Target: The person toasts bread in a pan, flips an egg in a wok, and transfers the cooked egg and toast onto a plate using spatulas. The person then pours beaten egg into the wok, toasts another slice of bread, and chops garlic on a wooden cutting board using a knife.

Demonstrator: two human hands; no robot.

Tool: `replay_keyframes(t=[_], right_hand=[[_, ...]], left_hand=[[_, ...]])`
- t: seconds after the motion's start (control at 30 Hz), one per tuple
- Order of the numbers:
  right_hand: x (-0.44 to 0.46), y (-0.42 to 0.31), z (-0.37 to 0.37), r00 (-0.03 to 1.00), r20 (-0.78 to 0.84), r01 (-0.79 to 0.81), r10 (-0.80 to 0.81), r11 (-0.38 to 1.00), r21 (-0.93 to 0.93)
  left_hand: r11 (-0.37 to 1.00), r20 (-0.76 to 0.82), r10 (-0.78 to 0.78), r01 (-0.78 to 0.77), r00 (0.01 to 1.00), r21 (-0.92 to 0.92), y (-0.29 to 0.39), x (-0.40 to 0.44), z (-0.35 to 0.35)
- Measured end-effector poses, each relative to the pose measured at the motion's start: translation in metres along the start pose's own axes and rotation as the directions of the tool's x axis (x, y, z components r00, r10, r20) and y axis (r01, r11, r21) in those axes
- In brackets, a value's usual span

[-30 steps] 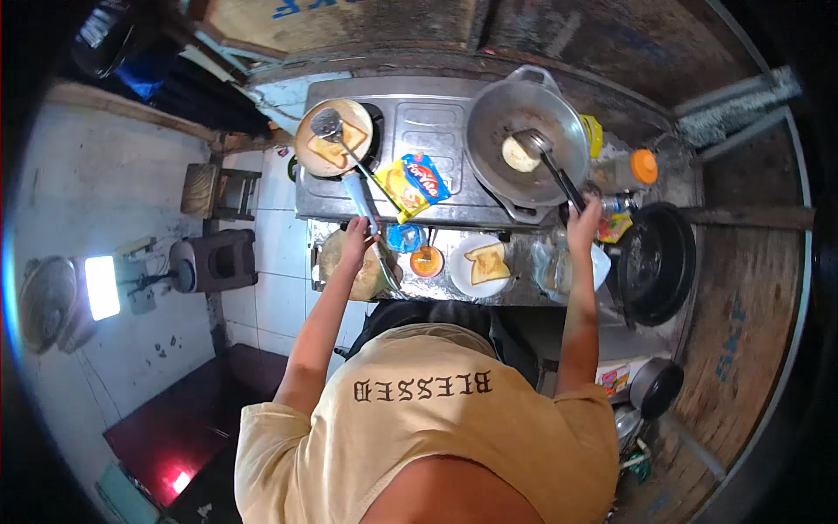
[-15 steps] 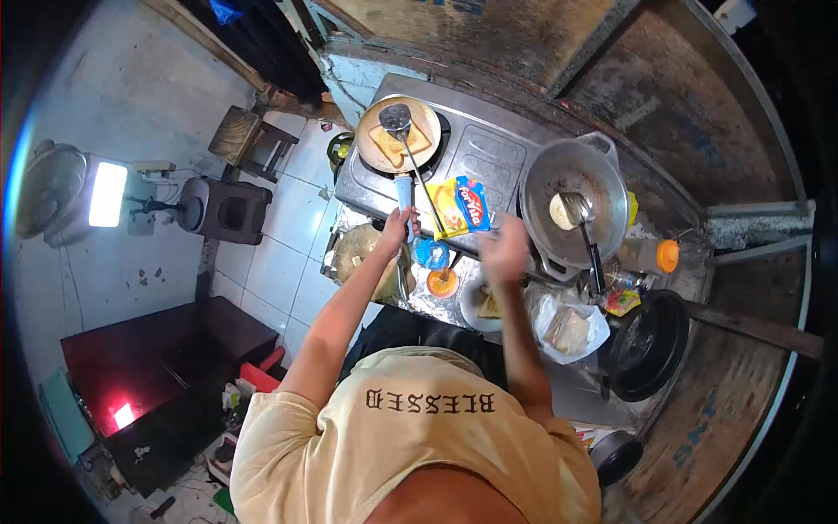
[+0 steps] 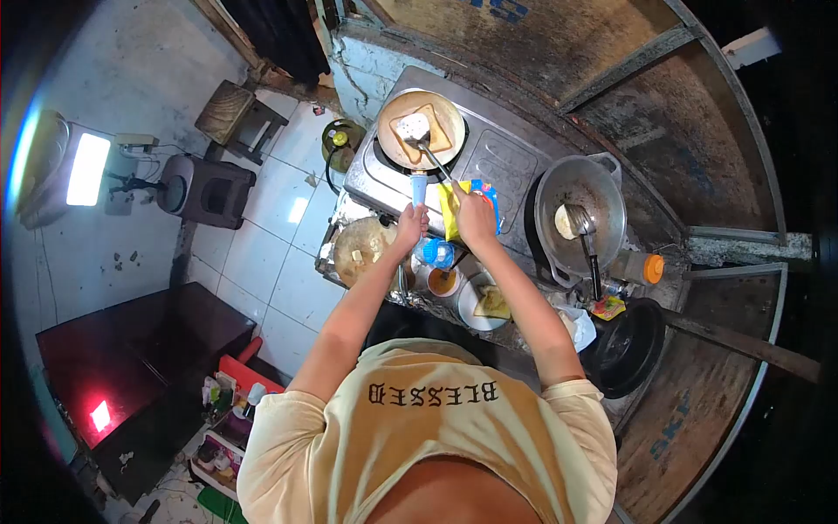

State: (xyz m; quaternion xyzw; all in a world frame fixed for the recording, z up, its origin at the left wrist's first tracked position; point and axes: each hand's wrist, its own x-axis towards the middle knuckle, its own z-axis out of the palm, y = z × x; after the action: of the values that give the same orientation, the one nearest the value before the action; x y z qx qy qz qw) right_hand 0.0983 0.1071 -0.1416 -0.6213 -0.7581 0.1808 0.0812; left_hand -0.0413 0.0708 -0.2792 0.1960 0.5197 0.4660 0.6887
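My left hand [image 3: 411,225] is closed around the blue handle [image 3: 419,189] of a frying pan [image 3: 447,106] on the stove. In the pan lies a slice of bread [image 3: 443,131]. My right hand [image 3: 474,217] grips the handle of a turner [image 3: 436,165]. Its blade, bright with glare, rests over the bread; whether it presses on it I cannot tell. Partly behind my right hand is a yellow and blue packet [image 3: 450,214]. A blue-topped item [image 3: 438,253] and a small cup of orange liquid [image 3: 443,281] sit near my forearms.
Right of the stove's middle stands a large metal pot [image 3: 567,179] holding a second turner [image 3: 594,271] and a pale round piece [image 3: 566,222]. A plate [image 3: 471,319] carries bread. A round board [image 3: 353,240] with small pieces lies left. A black basin [image 3: 633,349] and an orange-lidded jar [image 3: 652,269] are at right.
My right hand has moved up and left from beside the packet and taken hold of the turner. The turner's blade now shows bright over the bread. My left hand stays on the pan handle.
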Motion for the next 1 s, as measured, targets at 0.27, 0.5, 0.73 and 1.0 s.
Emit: replay_keyframes(t=[0.27,0.5,0.73,1.0], right_hand=[[0.011,-0.020,-0.034,0.992,0.083,-0.088,0.092,0.995,-0.048],[0.007,-0.012,-0.056,0.993,0.022,-0.113,0.116,0.988,-0.101],[0.021,-0.027,-0.101,0.996,-0.074,-0.057,0.039,0.966,-0.254],[0.020,-0.011,-0.062,0.971,0.001,-0.237,0.237,0.969,0.069]], left_hand=[[1.000,0.022,-0.006,0.006,1.000,-0.004,0.009,-0.001,-0.002],[1.000,0.008,-0.025,0.025,1.000,-0.015,-0.002,0.005,-0.009],[0.990,0.013,0.111,-0.112,0.994,0.088,-0.007,0.007,-0.013],[1.000,0.028,0.015,-0.016,0.999,0.007,0.001,0.009,-0.013]])
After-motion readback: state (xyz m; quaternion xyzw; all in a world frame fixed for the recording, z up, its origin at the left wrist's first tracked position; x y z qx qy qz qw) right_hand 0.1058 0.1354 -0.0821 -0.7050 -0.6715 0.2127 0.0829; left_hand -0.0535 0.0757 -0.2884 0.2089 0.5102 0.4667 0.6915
